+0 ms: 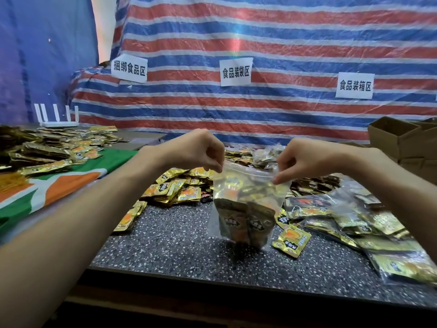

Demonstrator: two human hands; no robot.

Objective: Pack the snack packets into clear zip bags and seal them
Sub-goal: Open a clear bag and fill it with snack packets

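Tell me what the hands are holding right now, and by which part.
Both hold one clear zip bag by its top edge: the left hand pinches the left end, the right hand the right end. Snack packets sit in its bottom.

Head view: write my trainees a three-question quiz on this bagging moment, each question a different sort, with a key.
1. True or false: the left hand and the right hand both pinch the top edge of the bag.
2. Where are the boxes? A far left; B far right; C under the bag.
3. Fill in: the packets in the bag lie at its ____.
Key: 1 true; 2 B; 3 bottom.
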